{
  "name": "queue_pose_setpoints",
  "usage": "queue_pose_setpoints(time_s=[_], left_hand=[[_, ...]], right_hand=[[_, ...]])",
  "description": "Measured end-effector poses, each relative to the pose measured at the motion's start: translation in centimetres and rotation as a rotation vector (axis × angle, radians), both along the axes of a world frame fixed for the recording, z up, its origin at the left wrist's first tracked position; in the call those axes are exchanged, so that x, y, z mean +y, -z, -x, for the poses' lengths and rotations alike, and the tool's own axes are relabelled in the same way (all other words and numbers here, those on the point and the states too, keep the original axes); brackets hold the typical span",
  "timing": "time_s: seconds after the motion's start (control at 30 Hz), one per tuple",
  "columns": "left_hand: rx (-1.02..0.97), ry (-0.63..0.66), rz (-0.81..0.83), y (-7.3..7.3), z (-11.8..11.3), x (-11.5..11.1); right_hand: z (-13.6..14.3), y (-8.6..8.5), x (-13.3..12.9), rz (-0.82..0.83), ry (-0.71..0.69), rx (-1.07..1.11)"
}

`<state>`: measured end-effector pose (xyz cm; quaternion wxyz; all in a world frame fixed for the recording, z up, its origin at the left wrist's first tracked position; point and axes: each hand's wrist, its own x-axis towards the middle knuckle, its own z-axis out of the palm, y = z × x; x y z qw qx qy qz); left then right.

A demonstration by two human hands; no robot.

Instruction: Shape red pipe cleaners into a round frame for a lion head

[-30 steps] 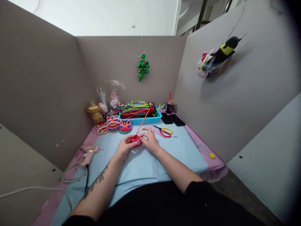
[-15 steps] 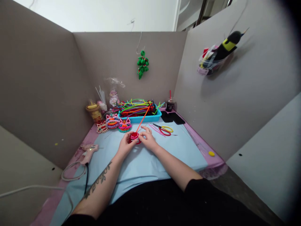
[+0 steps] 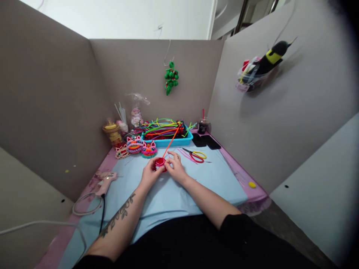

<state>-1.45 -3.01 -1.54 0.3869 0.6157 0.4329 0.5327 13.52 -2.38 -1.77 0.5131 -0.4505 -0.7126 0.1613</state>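
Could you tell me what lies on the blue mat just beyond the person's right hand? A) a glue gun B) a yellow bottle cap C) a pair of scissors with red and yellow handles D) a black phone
C: the scissors with red and yellow handles lie on the mat just past the right hand, which works with the left hand on the small red piece.

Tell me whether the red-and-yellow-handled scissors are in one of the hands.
No: the red-and-yellow-handled scissors lie on the light blue mat, apart from the right hand, which, with the left hand, holds the small red pipe-cleaner piece.
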Motion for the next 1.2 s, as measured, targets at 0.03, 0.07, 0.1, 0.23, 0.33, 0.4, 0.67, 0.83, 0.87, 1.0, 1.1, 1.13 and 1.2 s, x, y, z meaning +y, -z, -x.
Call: queue_pose_setpoints(time_s=[0.03,0.07,0.1,0.23,0.33,0.4,0.67,0.83,0.87,1.0,1.1,1.13,1.2], left_hand=[[-0.018,-0.002,0.007,0.0,0.0,0.0],[-0.023,-0.023,0.001,0.0,0.1,0.0],[-0.010,-0.066,-0.017,-0.1,0.2,0.0],[0.119,-0.223,-0.079,-0.3,0.4,-0.1],[0.139,-0.125,0.027,-0.4,0.3,-0.3],[0.103,-0.086,0.117,-0.4,0.1,-0.3],[-0.241,0.076,0.373,-0.6,-0.4,-0.4],[-0.373,0.100,0.418,-0.8,-0.5,-0.4],[-0.370,0.094,0.412,-0.8,-0.5,-0.4],[-0.314,0.066,0.374,-0.5,-0.4,-0.3],[-0.228,-0.039,0.284,-0.2,-0.3,-0.3],[-0.207,-0.100,0.246,0.0,-0.3,-0.2],[-0.211,-0.190,0.208,0.4,-0.4,-0.1]], right_hand=[[-0.1,0.0,0.1,0.016,0.015,0.022],[-0.1,0.0,0.2,0.036,0.031,0.045],[-0.2,0.0,0.3,0.056,0.046,0.067],[-0.5,0.1,0.6,0.092,0.071,0.111],[-0.4,0.1,0.5,0.062,0.070,0.092],[-0.3,0.1,0.3,0.029,0.072,0.070],[-0.2,0.4,0.2,-0.062,0.063,0.012],[-0.2,0.5,0.3,-0.084,0.058,-0.001],[-0.2,0.5,0.3,-0.085,0.059,-0.001],[-0.1,0.4,0.1,-0.079,0.056,0.014],[0.0,0.6,0.4,-0.028,0.064,0.078],[0.0,0.7,0.6,0.000,0.073,0.119],[0.0,1.2,1.2,0.058,0.085,0.215]])
